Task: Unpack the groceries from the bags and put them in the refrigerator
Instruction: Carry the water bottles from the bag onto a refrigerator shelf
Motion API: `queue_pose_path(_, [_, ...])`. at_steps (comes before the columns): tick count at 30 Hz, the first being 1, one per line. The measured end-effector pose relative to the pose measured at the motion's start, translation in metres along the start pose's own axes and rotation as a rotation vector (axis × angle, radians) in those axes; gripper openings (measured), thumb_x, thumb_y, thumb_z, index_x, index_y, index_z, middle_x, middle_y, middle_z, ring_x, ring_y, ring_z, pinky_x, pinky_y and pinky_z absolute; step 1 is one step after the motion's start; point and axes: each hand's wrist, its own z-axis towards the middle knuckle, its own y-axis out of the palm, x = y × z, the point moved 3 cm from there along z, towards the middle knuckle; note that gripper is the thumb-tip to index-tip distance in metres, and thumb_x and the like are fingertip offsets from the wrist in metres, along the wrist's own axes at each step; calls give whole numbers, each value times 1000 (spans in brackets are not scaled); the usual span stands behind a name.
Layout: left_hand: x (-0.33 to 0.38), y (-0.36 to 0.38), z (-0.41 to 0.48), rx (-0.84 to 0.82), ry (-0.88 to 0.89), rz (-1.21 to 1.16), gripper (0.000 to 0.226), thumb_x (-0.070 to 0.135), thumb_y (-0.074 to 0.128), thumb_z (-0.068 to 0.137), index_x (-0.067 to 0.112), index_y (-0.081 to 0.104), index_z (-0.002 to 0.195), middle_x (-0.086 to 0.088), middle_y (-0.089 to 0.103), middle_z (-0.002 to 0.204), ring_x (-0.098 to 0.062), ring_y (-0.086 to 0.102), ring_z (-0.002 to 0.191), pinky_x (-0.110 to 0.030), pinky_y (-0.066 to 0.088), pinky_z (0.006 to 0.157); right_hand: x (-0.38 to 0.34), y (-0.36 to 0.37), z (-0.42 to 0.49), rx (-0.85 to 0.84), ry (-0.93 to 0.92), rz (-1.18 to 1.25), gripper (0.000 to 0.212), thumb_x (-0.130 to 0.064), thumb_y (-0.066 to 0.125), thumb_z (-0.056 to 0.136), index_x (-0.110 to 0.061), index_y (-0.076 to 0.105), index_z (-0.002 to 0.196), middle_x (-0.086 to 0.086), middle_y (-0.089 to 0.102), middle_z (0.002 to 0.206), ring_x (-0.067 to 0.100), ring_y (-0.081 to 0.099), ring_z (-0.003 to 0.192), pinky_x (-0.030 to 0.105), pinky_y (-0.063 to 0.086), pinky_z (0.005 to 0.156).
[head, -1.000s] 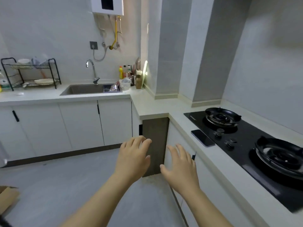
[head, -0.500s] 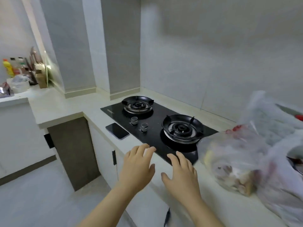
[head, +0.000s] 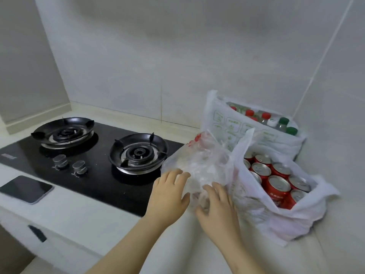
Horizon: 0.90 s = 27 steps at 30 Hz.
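Note:
Three plastic bags stand on the white counter to the right of the stove. The nearest is a clear bag (head: 199,165) with pale contents that I cannot make out. My left hand (head: 167,194) lies with straight fingers against its left side. My right hand (head: 217,206) touches its front lower part, fingers spread and lightly bent. Behind it on the right, a white bag (head: 276,220) holds several red cans (head: 276,186). At the back, a white bag with green print (head: 233,125) holds several bottles (head: 266,117) with red, green and white caps. The refrigerator is out of view.
A black two-burner gas stove (head: 94,175) fills the counter left of the bags, its right burner (head: 138,153) close to the clear bag. A dark phone (head: 25,188) lies at the counter's front left. Tiled walls close in behind and on the right.
My view has swung right from the sink corner along the counter to the bags. Both hands have come forward and now touch the clear bag.

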Motion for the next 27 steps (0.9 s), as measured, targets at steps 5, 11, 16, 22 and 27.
queue_pose_path(5, [12, 26, 35, -118, 146, -98, 55, 45, 46, 70, 26, 41, 122, -5, 56, 124, -26, 56, 111, -39, 50, 84, 18, -11, 19, 191, 97, 42, 44, -33, 54, 71, -17, 63, 112, 4, 58, 119, 29, 54, 110, 45, 45, 91])
queue_pose_path(11, [2, 52, 66, -285, 211, -60, 71, 43, 53, 85, 29, 18, 145, -4, 18, 153, -23, 19, 142, -33, 24, 110, 21, -6, 42, 181, 143, 13, 44, -24, 59, 80, -15, 55, 123, 4, 43, 140, 26, 23, 142, 41, 29, 109])
queue_pose_path(16, [-21, 65, 84, -347, 160, -67, 75, 30, 52, 90, 33, 4, 148, 0, 9, 154, -20, 39, 129, -27, 32, 103, 13, 10, 61, 85, 154, 95, 52, -29, 55, 88, -26, 37, 137, -11, 17, 152, 11, 22, 139, 27, 30, 108])
queue_pose_path(22, [-41, 71, 96, -389, 190, -56, 84, 26, 53, 90, 49, -7, 143, -1, 14, 152, -21, 59, 100, -26, 42, 82, 3, 36, 78, 8, 116, 192, 44, -18, 44, 93, -27, 38, 136, -15, 38, 144, 11, 37, 133, 31, 30, 110])
queue_pose_path(27, [-73, 74, 99, -290, 176, -72, 78, 4, 36, 87, 56, 9, 138, -1, 38, 142, -23, 58, 76, -25, 37, 60, 7, 53, 84, 49, 216, 190, 27, -31, 39, 84, -24, 51, 107, -15, 53, 109, 19, 54, 106, 39, 40, 95])
